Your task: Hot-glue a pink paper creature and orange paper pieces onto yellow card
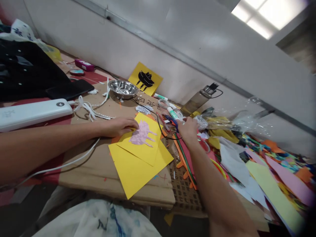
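Overlapping on the bench (91, 169), two yellow paper sheets (133, 179) carry one pink cutout (141, 135). Left hand (125, 126), fingers together, touches the upper sheet (148, 154); right hand (189, 129), finger spacing indeterminate, adjoins blue-handled scissors (173, 122).

The only view looks from my head, forward and down past my lap (98, 220) onto the cardboard-topped table (86, 164), near enough that my left forearm (56, 143) enters from the left edge and my right forearm (213, 177) from the bottom. It is tilted, the wall ledge (158, 41) slanting down rightward, with a bright light panel (269, 14) at upper right.
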Action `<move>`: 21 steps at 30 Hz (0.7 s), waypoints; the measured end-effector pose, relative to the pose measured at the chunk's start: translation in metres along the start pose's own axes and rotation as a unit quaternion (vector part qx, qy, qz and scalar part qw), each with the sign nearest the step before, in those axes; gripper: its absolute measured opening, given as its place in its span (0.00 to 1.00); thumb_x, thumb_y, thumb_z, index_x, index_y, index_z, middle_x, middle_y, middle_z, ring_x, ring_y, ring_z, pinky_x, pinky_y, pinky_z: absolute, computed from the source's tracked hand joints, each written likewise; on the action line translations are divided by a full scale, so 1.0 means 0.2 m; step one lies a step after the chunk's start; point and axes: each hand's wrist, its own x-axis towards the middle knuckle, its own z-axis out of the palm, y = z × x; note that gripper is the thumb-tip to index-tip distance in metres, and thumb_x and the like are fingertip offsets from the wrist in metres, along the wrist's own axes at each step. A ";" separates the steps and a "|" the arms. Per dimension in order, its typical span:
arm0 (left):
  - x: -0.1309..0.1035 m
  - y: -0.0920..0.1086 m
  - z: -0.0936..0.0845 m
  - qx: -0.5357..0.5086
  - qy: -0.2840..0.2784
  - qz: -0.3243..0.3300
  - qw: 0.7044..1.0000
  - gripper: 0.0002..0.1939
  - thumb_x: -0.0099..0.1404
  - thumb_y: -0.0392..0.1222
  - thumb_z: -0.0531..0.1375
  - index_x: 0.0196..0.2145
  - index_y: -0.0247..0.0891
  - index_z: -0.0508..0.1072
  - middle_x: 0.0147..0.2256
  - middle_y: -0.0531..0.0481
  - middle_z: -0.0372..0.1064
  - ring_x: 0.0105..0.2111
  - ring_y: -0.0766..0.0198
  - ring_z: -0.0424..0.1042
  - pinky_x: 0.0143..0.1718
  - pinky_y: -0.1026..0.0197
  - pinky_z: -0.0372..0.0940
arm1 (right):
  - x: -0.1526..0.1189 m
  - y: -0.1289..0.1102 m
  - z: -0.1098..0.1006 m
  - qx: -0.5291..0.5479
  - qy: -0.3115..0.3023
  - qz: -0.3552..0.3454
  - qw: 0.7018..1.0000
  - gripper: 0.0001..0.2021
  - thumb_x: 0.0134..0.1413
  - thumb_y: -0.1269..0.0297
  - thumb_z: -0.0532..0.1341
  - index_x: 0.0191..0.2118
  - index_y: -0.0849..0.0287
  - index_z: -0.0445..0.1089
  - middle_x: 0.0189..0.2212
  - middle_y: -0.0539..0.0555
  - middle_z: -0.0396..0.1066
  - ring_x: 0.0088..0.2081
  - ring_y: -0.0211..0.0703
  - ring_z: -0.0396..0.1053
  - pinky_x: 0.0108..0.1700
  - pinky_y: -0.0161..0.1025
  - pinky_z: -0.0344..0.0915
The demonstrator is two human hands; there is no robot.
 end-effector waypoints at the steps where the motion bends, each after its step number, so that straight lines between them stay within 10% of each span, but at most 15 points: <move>1: 0.00 0.00 0.00 -0.002 0.003 -0.003 1.000 0.13 0.68 0.32 0.54 0.47 0.35 0.73 0.48 0.42 0.73 0.50 0.62 0.71 0.53 0.61 0.64 | -0.04 -0.04 0.02 -0.010 0.013 -0.016 1.000 0.05 0.58 0.64 0.64 0.38 0.58 0.70 0.37 0.55 0.71 0.38 0.40 0.68 0.38 0.38 0.67; 10: 0.01 -0.01 -0.01 -0.004 0.018 -0.010 1.000 0.12 0.65 0.29 0.57 0.45 0.33 0.73 0.46 0.41 0.73 0.47 0.61 0.72 0.51 0.59 0.64 | -0.35 -0.27 0.49 -0.080 -0.220 -0.121 0.965 0.05 0.48 0.74 0.66 0.29 0.57 0.72 0.30 0.49 0.71 0.32 0.37 0.65 0.37 0.37 0.61; 21: 0.01 0.00 -0.01 -0.006 0.012 -0.009 1.000 0.13 0.64 0.29 0.56 0.45 0.35 0.73 0.45 0.44 0.73 0.47 0.62 0.71 0.50 0.61 0.64 | -0.33 -0.25 0.55 -0.091 -0.273 -0.072 0.955 0.05 0.47 0.72 0.67 0.26 0.57 0.70 0.29 0.49 0.71 0.33 0.39 0.66 0.37 0.37 0.61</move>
